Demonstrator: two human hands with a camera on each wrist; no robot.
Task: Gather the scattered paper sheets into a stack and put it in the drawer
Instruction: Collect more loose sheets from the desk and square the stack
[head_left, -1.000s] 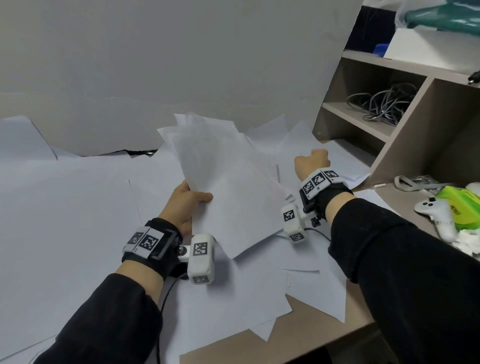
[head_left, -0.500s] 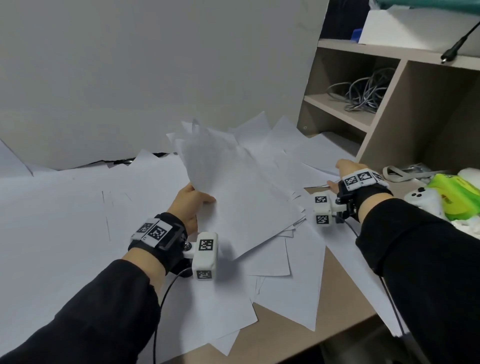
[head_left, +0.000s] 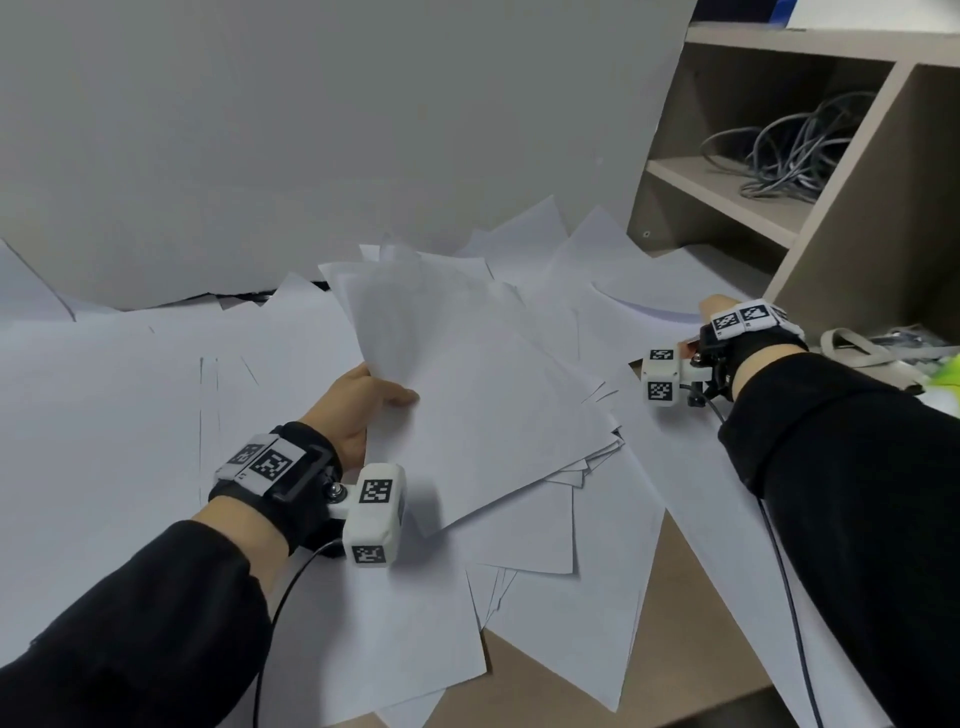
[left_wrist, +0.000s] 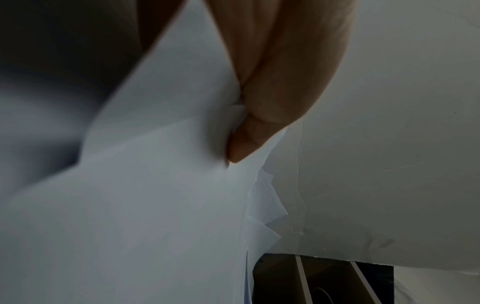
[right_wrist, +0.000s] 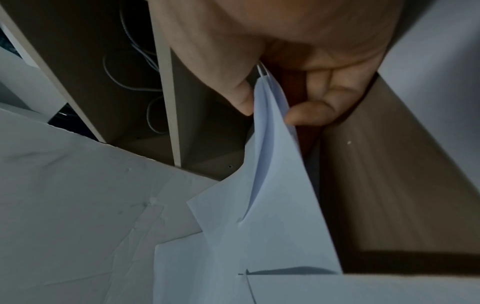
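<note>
A fanned stack of white paper sheets (head_left: 467, 395) is lifted off the desk near the middle of the scene, tilted with its far edge raised toward the wall. The left hand (head_left: 358, 410) pinches the stack at its left edge, thumb on top and fingers underneath; the left wrist view shows the thumb (left_wrist: 249, 142) pressed onto the top sheet, with several uneven sheet edges showing beside it.

To the right, the right hand (head_left: 714, 312) holds a couple of other sheets (right_wrist: 270, 156) by one corner. The right wrist view shows the thumb (right_wrist: 233, 90) on one side of the paper and curled fingers (right_wrist: 314, 115) on the other, so the grip is a narrow pinch, with the sheets bending down toward the desk.

More loose sheets (head_left: 545, 613) lie overlapping on the brown desk (head_left: 675, 654), some reaching past its near edge, and others lean against the grey wall (head_left: 311, 130) on the far side. At the far right stands a shelf unit (head_left: 841, 218) with a bundle of grey cables (head_left: 784, 150) in an upper compartment. No drawer can be made out in these views.
</note>
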